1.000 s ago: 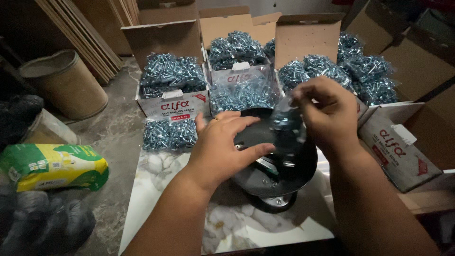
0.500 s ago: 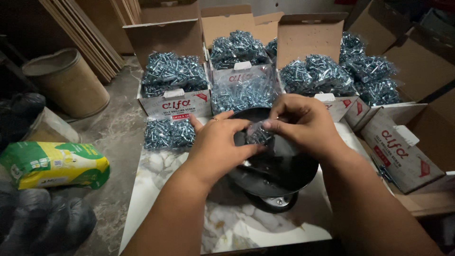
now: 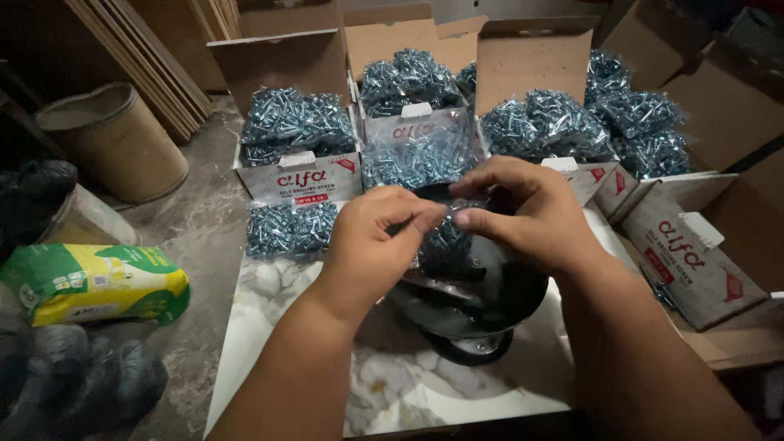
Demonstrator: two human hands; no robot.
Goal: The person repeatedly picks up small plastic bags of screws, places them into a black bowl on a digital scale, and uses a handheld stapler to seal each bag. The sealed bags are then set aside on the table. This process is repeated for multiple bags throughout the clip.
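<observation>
Nearest the camera, two bare forearms reach out over a white marbled desk point(image 3: 269, 327). On that desk stands a black scale point(image 3: 478, 306) with a round dark pan on a small round foot, and everything else is placed around it. Above the pan, the left hand point(image 3: 371, 241) and the right hand point(image 3: 531, 212) meet: both are closed in a pinch on the top of a small clear bag of screws point(image 3: 445, 241), thumbs and forefingers gripping its neck from either side. The bag hangs between the hands, its lower end down at the pan; whether it rests on the pan I cannot tell.

Left of the scale, on the desk's far corner, lies a filled bag of screws point(image 3: 290, 229). Further left, off the desk on the stone floor point(image 3: 200, 237), lie a green and yellow sack point(image 3: 94, 286) and dark plastic bags point(image 3: 73, 380), with a round cardboard drum point(image 3: 110, 143) beyond them.

Behind the scale stands a row of open cardboard boxes point(image 3: 298, 175), each heaped with bagged silver screws point(image 3: 298, 122). Right of the scale, a closed white carton point(image 3: 682, 257) lies tilted against more brown boxes. Wooden boards point(image 3: 143, 57) lean at the far left.
</observation>
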